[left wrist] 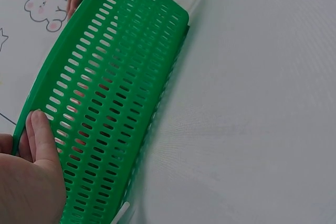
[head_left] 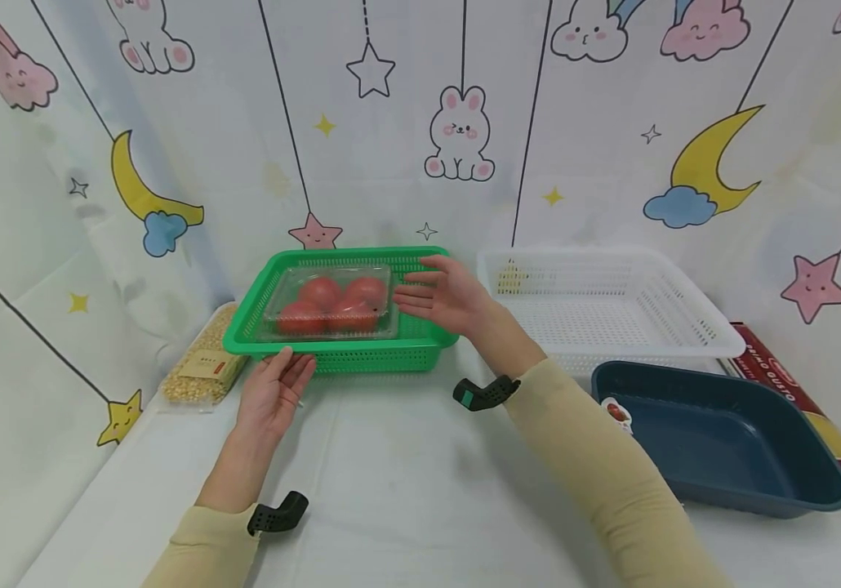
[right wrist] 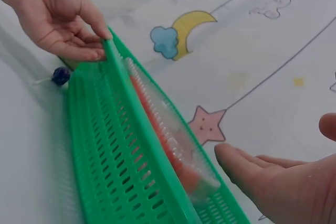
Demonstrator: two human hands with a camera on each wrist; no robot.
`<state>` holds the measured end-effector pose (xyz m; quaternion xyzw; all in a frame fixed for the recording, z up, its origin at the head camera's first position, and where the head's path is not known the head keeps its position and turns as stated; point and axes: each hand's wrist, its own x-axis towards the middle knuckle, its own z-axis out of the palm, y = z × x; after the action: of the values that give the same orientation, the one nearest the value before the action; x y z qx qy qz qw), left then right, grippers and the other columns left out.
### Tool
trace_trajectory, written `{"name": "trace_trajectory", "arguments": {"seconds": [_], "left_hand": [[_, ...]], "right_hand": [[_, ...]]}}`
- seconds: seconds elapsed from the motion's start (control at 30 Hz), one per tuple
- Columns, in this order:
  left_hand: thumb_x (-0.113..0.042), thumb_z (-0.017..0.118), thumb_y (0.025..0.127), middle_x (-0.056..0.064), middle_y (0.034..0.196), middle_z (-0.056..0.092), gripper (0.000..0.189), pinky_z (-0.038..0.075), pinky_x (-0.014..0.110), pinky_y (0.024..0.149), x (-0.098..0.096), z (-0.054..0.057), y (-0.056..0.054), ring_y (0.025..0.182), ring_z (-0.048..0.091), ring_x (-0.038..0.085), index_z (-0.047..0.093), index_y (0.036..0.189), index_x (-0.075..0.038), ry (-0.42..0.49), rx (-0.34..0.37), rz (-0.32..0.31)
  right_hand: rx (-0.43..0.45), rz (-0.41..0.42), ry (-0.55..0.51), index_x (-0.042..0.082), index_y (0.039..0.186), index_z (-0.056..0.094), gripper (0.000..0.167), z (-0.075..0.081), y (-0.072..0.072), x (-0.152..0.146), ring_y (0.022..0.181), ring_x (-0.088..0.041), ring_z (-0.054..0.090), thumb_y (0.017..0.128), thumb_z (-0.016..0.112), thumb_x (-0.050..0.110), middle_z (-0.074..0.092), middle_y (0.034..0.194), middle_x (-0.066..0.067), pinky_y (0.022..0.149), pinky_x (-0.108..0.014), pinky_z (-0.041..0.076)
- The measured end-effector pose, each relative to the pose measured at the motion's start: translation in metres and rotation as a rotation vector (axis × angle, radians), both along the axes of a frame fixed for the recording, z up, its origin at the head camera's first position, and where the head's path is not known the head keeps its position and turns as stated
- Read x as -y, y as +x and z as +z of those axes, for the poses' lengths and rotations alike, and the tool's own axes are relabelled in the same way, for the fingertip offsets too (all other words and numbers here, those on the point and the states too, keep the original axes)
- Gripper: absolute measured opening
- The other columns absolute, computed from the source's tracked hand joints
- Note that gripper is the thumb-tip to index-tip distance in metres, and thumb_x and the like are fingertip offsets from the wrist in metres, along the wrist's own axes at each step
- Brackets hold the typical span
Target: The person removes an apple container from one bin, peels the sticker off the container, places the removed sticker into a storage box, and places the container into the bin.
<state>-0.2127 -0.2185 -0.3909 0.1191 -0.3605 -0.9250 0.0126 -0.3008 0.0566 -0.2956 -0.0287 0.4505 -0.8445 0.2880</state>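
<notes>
A green plastic basket [head_left: 362, 357] with slotted walls stands near the back of the table. Inside it lies a clear lidded box [head_left: 332, 278] of several red tomatoes [head_left: 320, 292]. My left hand [head_left: 273, 392] pinches the basket's front rim near its left end, thumb on top and fingers beneath, as the right wrist view [right wrist: 65, 24] also shows. My right hand [head_left: 446, 294] hovers over the basket's right side, fingers extended toward the box, holding nothing. Close below the left hand is a dark round lollipop [right wrist: 61, 75] with a white stick, mostly hidden in the head view.
Left of the basket lies a bag of yellowish kernels [head_left: 207, 359]. A white slotted basket [head_left: 611, 306] stands to the right. In front of it is a dark blue tub [head_left: 722, 441], with a small sticker-like item [head_left: 617, 414] at its left and a dark red packet [head_left: 795, 392] behind.
</notes>
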Motion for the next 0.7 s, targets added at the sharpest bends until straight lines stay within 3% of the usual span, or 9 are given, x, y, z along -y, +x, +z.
{"name": "trace_trajectory", "arguments": {"seconds": [0.37, 0.57, 0.7], "left_hand": [[-0.013, 0.052, 0.105, 0.008, 0.092, 0.063, 0.013, 0.054, 0.028, 0.093, -0.002, 0.001, -0.002, 0.089, 0.070, 0.016, 0.047, 0.114, -0.005, -0.004, -0.002, -0.008], [-0.012, 0.053, 0.104, 0.009, 0.093, 0.064, 0.013, 0.054, 0.028, 0.093, 0.001, 0.005, 0.002, 0.091, 0.071, 0.018, 0.048, 0.114, -0.005, 0.022, 0.029, 0.005], [-0.011, 0.054, 0.104, 0.009, 0.092, 0.065, 0.011, 0.054, 0.028, 0.093, 0.003, 0.008, 0.005, 0.091, 0.071, 0.018, 0.050, 0.112, -0.005, 0.037, 0.050, 0.005]], "right_hand": [[-0.052, 0.075, 0.051, -0.006, 0.158, 0.017, 0.063, -0.001, 0.048, -0.038, 0.145, -0.040, 0.033, 0.109, 0.037, 0.028, 0.028, 0.159, -0.026, 0.115, -0.041, 0.034], [-0.201, 0.051, 0.269, -0.011, 0.153, 0.027, 0.056, -0.012, 0.071, -0.058, 0.139, -0.041, 0.041, 0.110, 0.033, 0.023, 0.038, 0.153, -0.029, 0.112, -0.041, 0.040], [-0.232, 0.045, 0.393, -0.012, 0.151, 0.030, 0.054, -0.022, 0.082, -0.073, 0.136, -0.040, 0.046, 0.110, 0.032, 0.023, 0.042, 0.150, -0.030, 0.110, -0.041, 0.043]]}}
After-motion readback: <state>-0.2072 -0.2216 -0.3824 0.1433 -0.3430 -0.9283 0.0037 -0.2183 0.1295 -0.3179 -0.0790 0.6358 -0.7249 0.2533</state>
